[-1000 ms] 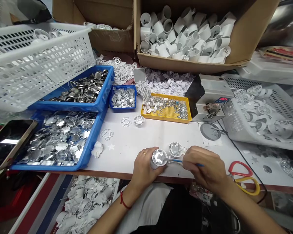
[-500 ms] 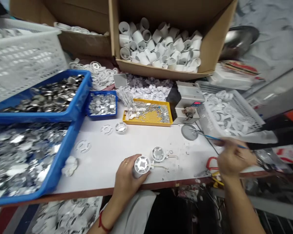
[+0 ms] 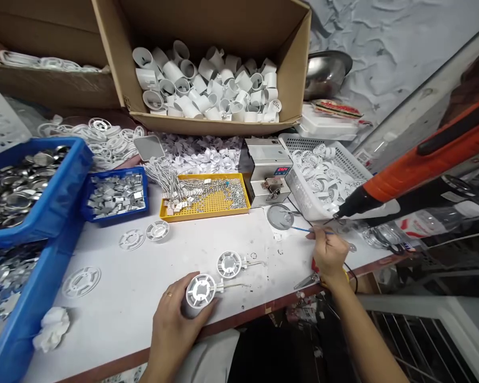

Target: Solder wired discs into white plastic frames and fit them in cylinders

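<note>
My left hand (image 3: 179, 314) is wrapped round a white round plastic housing (image 3: 200, 290) near the table's front edge. A thin lead sticks out of the housing's right side. Just beyond it a similar white housing (image 3: 229, 264) with a lead stands on the table. My right hand (image 3: 329, 252) pinches a thin blue stick (image 3: 301, 229) that slants leftward. The stick's far end reaches a round grey dish (image 3: 280, 216), where I cannot make out its tip. Under my right wrist lie scissors (image 3: 306, 281), partly hidden.
An orange electric screwdriver (image 3: 427, 154) hangs close at the right. A metal machine (image 3: 268, 165) with a red display stands behind the dish. Around the back are a yellow tray (image 3: 207, 213), a cardboard box (image 3: 223, 126) of white cups and a white basket (image 3: 303, 197). Blue bins (image 3: 64, 213) stand left.
The view has turned rightward, bringing the orange screwdriver into sight. My right hand has come nearer the grey dish with the blue stick. My left hand keeps hold of the housing.
</note>
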Demonstrator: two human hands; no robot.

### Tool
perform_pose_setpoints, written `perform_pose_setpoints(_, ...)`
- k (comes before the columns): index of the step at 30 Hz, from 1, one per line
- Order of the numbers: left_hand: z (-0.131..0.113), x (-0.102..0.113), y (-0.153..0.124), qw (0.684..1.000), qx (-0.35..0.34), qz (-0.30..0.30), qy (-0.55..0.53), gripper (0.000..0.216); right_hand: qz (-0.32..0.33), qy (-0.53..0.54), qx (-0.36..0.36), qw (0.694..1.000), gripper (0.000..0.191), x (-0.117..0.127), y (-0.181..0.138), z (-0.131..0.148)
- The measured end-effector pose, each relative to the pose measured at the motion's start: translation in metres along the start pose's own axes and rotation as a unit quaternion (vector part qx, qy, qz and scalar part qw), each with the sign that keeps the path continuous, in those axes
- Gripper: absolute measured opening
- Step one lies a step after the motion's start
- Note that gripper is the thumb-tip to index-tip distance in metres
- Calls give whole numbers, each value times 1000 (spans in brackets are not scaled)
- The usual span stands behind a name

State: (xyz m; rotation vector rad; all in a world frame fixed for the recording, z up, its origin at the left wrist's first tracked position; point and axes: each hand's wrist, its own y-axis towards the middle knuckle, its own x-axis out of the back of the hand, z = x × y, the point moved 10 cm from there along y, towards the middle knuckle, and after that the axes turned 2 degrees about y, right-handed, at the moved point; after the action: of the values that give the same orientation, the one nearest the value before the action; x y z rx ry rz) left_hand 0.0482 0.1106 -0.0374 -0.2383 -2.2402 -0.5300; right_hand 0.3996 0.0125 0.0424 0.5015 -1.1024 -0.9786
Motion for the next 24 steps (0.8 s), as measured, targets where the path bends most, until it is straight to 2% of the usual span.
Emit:
perform_pose_setpoints(4, -1, 1, 2, 1000, -9, -6, 10, 50, -36, 2, -21, 999, 39, 4, -2, -9)
perform_pose_setpoints(10, -1, 1, -1, 1000, -13, -12, 10, 49, 5, 24, -34, 999, 36, -4, -9, -12)
perform_pose_setpoints(14, -4, 3, -2, 1000, -18, -15, 2, 50, -22, 46, -94, 994, 39, 2, -14, -21)
perform_pose_setpoints(17, -4, 4, -2, 1000, -16, -11, -2, 49, -40, 68, -158, 984, 44, -5, -18, -34)
perform_pose_setpoints(21, 1, 2, 1, 1000, -12, -11, -13, 49, -8, 74, -193, 978, 46, -25, -24, -43)
perform_pose_setpoints(24, 2, -5, -4, 1000, 1, -14, -21, 49, 19, 65, -201, 977, 45, -25, -29, -39)
